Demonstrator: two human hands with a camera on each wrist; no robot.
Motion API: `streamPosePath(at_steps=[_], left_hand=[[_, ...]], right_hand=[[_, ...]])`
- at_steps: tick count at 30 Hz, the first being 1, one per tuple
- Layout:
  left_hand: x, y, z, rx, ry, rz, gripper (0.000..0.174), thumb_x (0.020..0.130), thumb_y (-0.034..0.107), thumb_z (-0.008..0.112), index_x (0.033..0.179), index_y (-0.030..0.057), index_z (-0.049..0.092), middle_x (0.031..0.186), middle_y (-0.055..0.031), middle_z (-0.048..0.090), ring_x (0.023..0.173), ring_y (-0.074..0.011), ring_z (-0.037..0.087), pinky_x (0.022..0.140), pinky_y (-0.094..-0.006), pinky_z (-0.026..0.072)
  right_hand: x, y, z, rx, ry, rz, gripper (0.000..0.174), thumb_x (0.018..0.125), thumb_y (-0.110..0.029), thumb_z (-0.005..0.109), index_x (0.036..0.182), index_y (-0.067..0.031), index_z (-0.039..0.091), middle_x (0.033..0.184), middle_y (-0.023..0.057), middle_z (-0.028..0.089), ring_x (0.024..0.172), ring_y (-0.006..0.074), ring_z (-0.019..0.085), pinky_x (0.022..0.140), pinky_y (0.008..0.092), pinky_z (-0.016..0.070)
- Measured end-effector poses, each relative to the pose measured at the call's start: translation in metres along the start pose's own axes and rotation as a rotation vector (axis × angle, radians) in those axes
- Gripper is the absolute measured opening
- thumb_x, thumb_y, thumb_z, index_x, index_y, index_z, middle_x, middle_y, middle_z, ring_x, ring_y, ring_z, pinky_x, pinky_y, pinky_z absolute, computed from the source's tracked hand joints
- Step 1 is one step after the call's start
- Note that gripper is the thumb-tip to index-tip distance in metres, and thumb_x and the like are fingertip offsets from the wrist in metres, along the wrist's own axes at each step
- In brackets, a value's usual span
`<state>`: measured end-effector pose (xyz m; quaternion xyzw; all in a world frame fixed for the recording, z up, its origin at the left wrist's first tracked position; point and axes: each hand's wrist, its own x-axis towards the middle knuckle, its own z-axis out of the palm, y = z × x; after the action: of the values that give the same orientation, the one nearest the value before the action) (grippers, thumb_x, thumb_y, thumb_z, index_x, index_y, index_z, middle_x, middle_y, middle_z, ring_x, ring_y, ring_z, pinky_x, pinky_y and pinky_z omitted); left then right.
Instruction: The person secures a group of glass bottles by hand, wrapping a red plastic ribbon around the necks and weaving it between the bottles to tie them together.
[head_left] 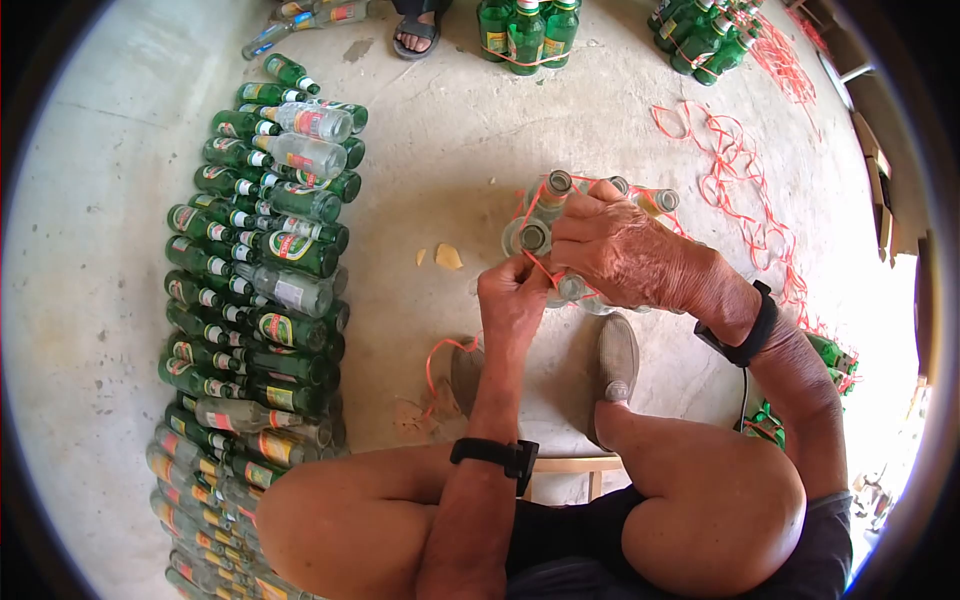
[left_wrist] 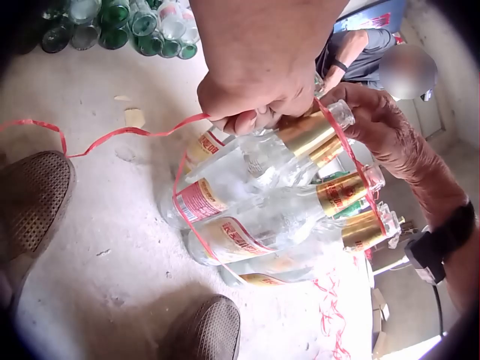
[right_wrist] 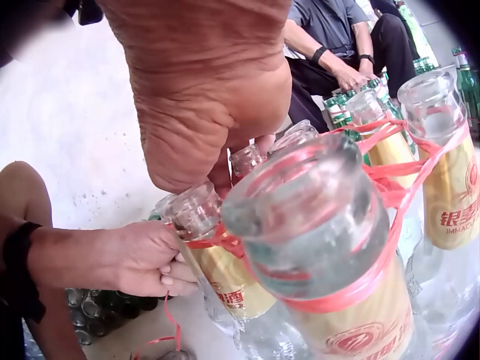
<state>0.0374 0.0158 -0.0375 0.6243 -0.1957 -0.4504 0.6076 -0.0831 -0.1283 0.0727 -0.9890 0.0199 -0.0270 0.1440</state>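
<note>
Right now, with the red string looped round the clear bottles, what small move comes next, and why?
Probably pull the string taut with the left hand, whose fingers pinch it at the necks, while the right hand holds the bottles together. The loops already circle the necks, but the tail trails loose on the floor.

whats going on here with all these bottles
A seated person is tying a cluster of clear bottles together with red string. The left grip pinches the string at the necks, and the right grip holds the bottle tops. String already loops round the necks and bodies. Green bottles lie in rows on the floor nearby.
</note>
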Motion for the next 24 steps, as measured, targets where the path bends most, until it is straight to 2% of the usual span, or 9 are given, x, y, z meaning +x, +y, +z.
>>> streamPosePath(at_steps=[4, 11, 14, 17, 20, 24], left_hand=[[0.003, -0.004, -0.004, 0.034, -0.037, 0.016, 0.026, 0.097, 0.014, 0.082, 0.078, -0.0021, 0.073, 0.068, 0.0073, 0.059, 0.067, -0.0025, 0.045, 0.056, -0.0266, 0.0397], [0.001, 0.006, -0.009, 0.035, -0.091, -0.083, 0.021, 0.099, 0.015, 0.079, 0.087, -0.0019, 0.076, 0.073, 0.0064, 0.063, 0.068, -0.0024, 0.049, 0.059, -0.0256, 0.0411], [0.000, 0.004, -0.011, 0.016, -0.122, -0.071, 0.019, 0.100, 0.015, 0.078, 0.092, -0.0021, 0.077, 0.075, 0.0056, 0.065, 0.069, -0.0022, 0.050, 0.059, -0.0251, 0.0411], [0.001, 0.007, -0.010, 0.009, -0.128, -0.065, 0.019, 0.101, 0.016, 0.078, 0.094, -0.0018, 0.077, 0.076, 0.0054, 0.066, 0.069, -0.0019, 0.050, 0.060, -0.0248, 0.0410], [0.000, 0.010, -0.010, 0.011, -0.134, -0.076, 0.019, 0.101, 0.017, 0.078, 0.094, -0.0013, 0.077, 0.077, 0.0053, 0.067, 0.069, -0.0019, 0.050, 0.060, -0.0247, 0.0411], [0.000, 0.007, -0.011, -0.015, -0.147, -0.061, 0.019, 0.103, 0.017, 0.077, 0.094, -0.0009, 0.078, 0.078, 0.0051, 0.068, 0.069, -0.0023, 0.051, 0.061, -0.0245, 0.0412]], right_hand=[[0.000, 0.003, 0.000, 0.037, 0.042, -0.036, 0.011, 0.082, -0.013, 0.075, 0.090, -0.0143, 0.068, 0.096, 0.0004, 0.063, 0.112, 0.0229, 0.060, 0.095, 0.0420, 0.0443], [-0.001, 0.002, 0.001, -0.031, 0.075, -0.061, 0.010, 0.082, -0.014, 0.075, 0.088, -0.0140, 0.067, 0.090, -0.0007, 0.062, 0.109, 0.0225, 0.059, 0.093, 0.0401, 0.0436], [-0.002, 0.000, -0.004, -0.015, 0.072, -0.056, 0.011, 0.082, -0.012, 0.074, 0.087, -0.0109, 0.065, 0.084, 0.0028, 0.060, 0.098, 0.0262, 0.059, 0.099, 0.0450, 0.0439], [0.004, -0.001, -0.015, -0.037, 0.093, -0.104, 0.014, 0.081, -0.014, 0.074, 0.080, -0.0103, 0.060, 0.077, 0.0026, 0.057, 0.091, 0.0257, 0.057, 0.096, 0.0429, 0.0444], [0.005, -0.004, -0.021, -0.127, -0.008, -0.053, 0.008, 0.082, -0.017, 0.075, 0.079, -0.0137, 0.067, 0.077, -0.0002, 0.064, 0.103, 0.0217, 0.061, 0.093, 0.0385, 0.0457], [0.004, -0.006, -0.036, -0.096, -0.070, 0.021, 0.009, 0.081, -0.015, 0.075, 0.076, -0.0110, 0.068, 0.075, 0.0045, 0.066, 0.096, 0.0250, 0.064, 0.088, 0.0403, 0.0483]])
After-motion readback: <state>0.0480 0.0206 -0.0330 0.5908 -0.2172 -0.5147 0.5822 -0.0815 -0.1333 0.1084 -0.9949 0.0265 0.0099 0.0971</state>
